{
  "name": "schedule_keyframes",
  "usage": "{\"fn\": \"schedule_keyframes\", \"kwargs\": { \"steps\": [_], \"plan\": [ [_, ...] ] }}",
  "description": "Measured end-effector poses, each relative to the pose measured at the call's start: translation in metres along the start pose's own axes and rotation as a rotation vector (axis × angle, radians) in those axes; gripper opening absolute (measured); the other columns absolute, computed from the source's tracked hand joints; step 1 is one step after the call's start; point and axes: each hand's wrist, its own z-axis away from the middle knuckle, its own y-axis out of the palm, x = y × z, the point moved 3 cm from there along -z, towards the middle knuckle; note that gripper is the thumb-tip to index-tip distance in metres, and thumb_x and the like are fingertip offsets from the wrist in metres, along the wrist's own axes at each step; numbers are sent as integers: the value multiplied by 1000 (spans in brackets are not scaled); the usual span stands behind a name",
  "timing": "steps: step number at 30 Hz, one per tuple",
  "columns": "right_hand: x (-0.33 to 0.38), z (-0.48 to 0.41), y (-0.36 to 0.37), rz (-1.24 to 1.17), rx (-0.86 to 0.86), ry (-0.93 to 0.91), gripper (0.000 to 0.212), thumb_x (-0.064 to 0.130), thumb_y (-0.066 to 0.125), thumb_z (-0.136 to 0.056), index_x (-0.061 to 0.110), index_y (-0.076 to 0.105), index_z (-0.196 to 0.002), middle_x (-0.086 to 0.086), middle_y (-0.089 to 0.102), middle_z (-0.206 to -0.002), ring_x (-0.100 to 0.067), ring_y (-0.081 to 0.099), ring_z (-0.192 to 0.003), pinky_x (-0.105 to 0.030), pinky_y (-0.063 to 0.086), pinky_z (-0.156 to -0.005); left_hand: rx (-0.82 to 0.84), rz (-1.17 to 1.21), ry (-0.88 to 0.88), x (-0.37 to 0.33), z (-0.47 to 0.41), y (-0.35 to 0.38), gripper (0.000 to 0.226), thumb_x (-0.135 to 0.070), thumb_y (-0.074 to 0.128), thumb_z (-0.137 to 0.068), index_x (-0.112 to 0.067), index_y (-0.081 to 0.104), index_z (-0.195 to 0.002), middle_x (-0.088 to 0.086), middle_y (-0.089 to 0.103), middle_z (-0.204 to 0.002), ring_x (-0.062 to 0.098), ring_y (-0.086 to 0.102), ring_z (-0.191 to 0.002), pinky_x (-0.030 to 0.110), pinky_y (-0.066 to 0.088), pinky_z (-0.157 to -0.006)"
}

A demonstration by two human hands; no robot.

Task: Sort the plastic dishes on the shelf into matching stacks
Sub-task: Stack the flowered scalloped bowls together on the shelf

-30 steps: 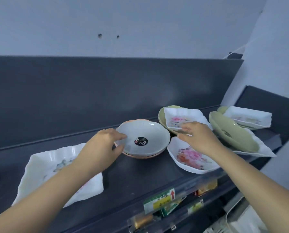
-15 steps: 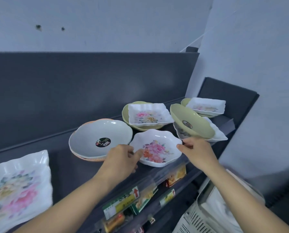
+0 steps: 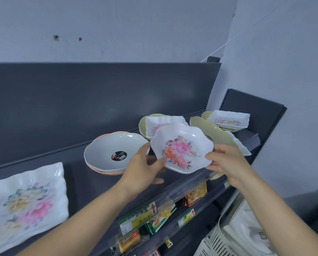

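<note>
A white scalloped floral dish (image 3: 182, 148) is lifted off the dark shelf (image 3: 77, 174), tilted toward me. My left hand (image 3: 145, 169) grips its left rim and my right hand (image 3: 226, 163) its right rim. Behind it, a white square floral dish (image 3: 158, 124) lies in a green bowl (image 3: 142, 124). To the left is a grey round bowl (image 3: 115, 150) with a black sticker, stacked on an orange bowl (image 3: 99, 169). At the right, a green bowl (image 3: 209, 132) leans on a white dish (image 3: 241, 146), and another white square dish (image 3: 228, 119) sits farther back.
A large white rectangular floral platter (image 3: 25, 200) lies at the shelf's left end. Below the shelf edge are price labels (image 3: 137, 217) and snack packets (image 3: 195, 194). A white slatted basket (image 3: 221, 242) stands at the bottom right. The wall corner closes off the right side.
Both hands have closed on the scalloped floral dish and raised it off the shelf. One second ago my left hand was at the grey bowl and my right at the square dish.
</note>
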Motion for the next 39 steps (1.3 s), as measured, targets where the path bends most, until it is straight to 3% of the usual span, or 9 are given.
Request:
{"fn": "schedule_keyframes", "kwargs": {
  "steps": [4, 8, 13, 17, 20, 24, 31, 35, 39],
  "plan": [
    [23, 8, 22, -43, 83, -92, 25, -10, 57, -84, 11, 68, -90, -3, 73, -90, -9, 71, -70, -18, 56, -54, -80, 85, 23, -13, 7, -32, 40, -22, 60, -92, -37, 46, -126, 2, 68, -105, 12, 72, -76, 28, 60, -62],
    [39, 14, 60, -61, 199, -141, 27, -9, 59, -84, 15, 68, -87, 1, 74, -87, -9, 72, -74, -19, 57, -57, -118, 169, 5, -13, 24, -72, 39, -12, 56, -94, -31, 52, -128, 9, 71, -105, 23, 74, -86, 36, 62, -68],
    [60, 29, 138, -67, 389, -192, 26, -7, 60, -85, 17, 69, -87, 1, 75, -89, -10, 71, -78, -21, 58, -60, -301, 156, 10, -10, 66, -141, 41, -10, 59, -92, -33, 53, -125, 9, 71, -101, 11, 73, -73, 24, 57, -58],
    [73, 52, 204, -61, 538, -214, 22, -4, 63, -84, 15, 69, -91, 0, 77, -90, -14, 73, -79, -23, 57, -61, -457, 131, -25, -3, 107, -199, 44, -11, 59, -92, -34, 52, -129, 12, 68, -107, 18, 71, -79, 26, 59, -63],
    [82, 75, 250, -55, 646, -231, 22, -4, 63, -84, 14, 69, -94, -2, 77, -91, -17, 74, -81, -25, 60, -63, -545, 130, -35, 1, 141, -236, 45, -8, 58, -92, -34, 53, -128, 10, 68, -101, 13, 70, -70, 27, 60, -65],
    [92, 106, 303, -36, 758, -259, 20, -4, 63, -85, 11, 70, -96, -6, 76, -95, -20, 74, -84, -29, 60, -68, -664, 133, -42, 8, 183, -278, 45, -6, 58, -92, -30, 54, -129, 13, 70, -99, 19, 71, -77, 31, 61, -68],
    [99, 161, 381, -15, 895, -283, 19, -4, 62, -85, 9, 69, -98, -6, 75, -94, -17, 74, -79, -24, 60, -65, -804, 93, -90, 14, 254, -337, 46, -7, 58, -91, -32, 54, -129, 20, 67, -108, 17, 69, -73, 22, 58, -60],
    [96, 192, 418, 7, 971, -281, 22, -5, 61, -85, 14, 68, -94, -1, 74, -86, -8, 72, -68, -19, 57, -58, -847, 40, -132, 22, 284, -369, 46, -4, 54, -91, -33, 54, -126, 2, 74, -88, 9, 69, -62, 25, 60, -65],
    [89, 217, 444, 44, 1002, -279, 25, -4, 61, -84, 15, 67, -100, -2, 74, -93, -13, 72, -81, -25, 60, -68, -876, -35, -165, 30, 307, -393, 47, 0, 50, -90, -34, 57, -121, -5, 72, -68, 17, 66, -68, 21, 58, -60]
  ]
}}
